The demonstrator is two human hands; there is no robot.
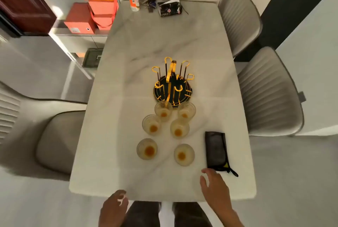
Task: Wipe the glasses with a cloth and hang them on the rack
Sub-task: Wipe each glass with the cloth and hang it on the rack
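Task not started, by the look of it: all six glasses [165, 131] stand upright on the table [146, 47], in three pairs just near of the rack [172, 82]. Rack pegs are all bare. Six wipes and six hangs left.

Cloth [215, 150] looks like the dark folded piece lying flat, right of the nearest glasses; could be a pouch, can't tell for sure.

Your right hand [214, 184] is over the table's near edge, fingers spread and relaxed, holding nothing, fingertips just short of the cloth's near end.

Your left hand [114, 206] is at the near edge, fingers loosely curled. A small pale bit shows at the fingertips; can't tell if it's held.
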